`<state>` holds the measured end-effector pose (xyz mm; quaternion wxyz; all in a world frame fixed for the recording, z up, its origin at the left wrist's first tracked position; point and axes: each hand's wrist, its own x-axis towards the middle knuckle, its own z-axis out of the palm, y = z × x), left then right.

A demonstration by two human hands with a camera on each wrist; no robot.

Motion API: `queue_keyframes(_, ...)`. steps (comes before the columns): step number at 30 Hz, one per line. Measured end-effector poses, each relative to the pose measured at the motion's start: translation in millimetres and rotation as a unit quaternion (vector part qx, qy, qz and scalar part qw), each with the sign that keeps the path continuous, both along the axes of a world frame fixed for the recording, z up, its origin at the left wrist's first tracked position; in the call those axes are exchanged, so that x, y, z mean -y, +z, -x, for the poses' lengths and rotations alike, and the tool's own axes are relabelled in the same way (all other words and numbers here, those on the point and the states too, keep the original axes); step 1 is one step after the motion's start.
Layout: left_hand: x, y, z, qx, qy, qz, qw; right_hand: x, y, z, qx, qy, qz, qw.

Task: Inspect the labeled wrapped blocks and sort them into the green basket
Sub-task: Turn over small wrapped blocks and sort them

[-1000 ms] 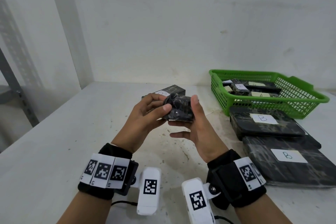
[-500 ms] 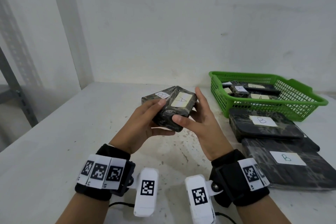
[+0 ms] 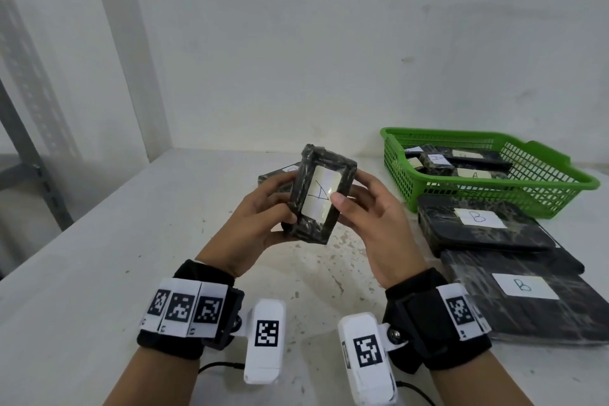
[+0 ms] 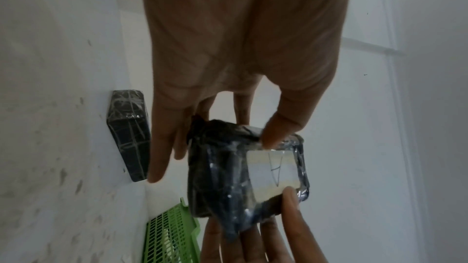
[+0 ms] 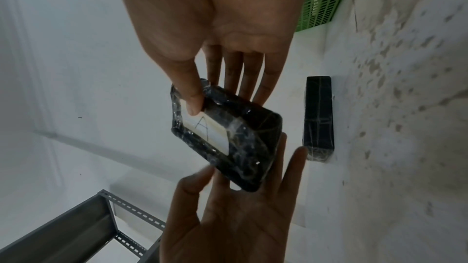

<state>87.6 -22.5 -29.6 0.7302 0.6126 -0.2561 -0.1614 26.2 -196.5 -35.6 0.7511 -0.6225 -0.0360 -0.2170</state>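
Small black film-wrapped block with white label "A" [image 3: 318, 195] held above the white table [image 3: 99, 273], upright, label toward the head camera, between both hands. Left hand [image 3: 253, 224] grips its left edge, thumb on the front. Right hand [image 3: 372, 217] pinches its right edge, thumb on the label. Green plastic mesh basket [image 3: 560, 189] well to the right, holding labelled blocks.

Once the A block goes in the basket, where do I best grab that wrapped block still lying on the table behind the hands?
Probably across its two long side faces, coming down from above. The wrapped block on the table lies flat, long and narrow, apart from the green basket, so both long sides look free in the wrist views. The wrap looks glossy, so grip firmly.
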Motion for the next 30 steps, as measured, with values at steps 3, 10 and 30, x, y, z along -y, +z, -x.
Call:
queue_keyframes(3, 1, 2, 2, -0.004, -0.007, -0.009, 1.000, 1, -4, -2, 0.023, 0.004, 0.017, 1.000)
queue_keyframes(10, 3, 6, 6, -0.008, 0.017, 0.016, 1.000, -4, -2, 2, 0.081, 0.032, 0.087, 0.992)
queue_keyframes(30, 6, 1, 8, 0.070, 0.033, 0.024, 0.997, -22, -1, 6, 0.006, 0.066, -0.008, 0.998)
